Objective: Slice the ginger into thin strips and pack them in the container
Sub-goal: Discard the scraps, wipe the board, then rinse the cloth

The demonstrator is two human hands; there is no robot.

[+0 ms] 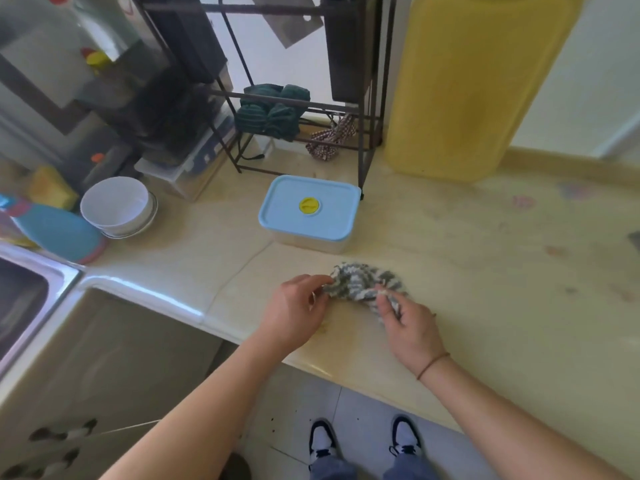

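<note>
A clear container [309,241] with a light blue lid and a yellow round vent stands closed on the beige counter [485,271], in front of the rack. Nearer the front edge lies a crumpled grey-and-white striped cloth [360,281]. My left hand [296,311] pinches the cloth's left end. My right hand [408,329] pinches its right side between thumb and fingers. No ginger and no knife show on the counter.
A yellow cutting board [478,84] leans upright at the back right. A dark metal rack [298,109] holds green cloths and a cleaver blade. White bowls [117,206] and a blue bottle [59,230] stand at the left, beside a steel sink [24,299].
</note>
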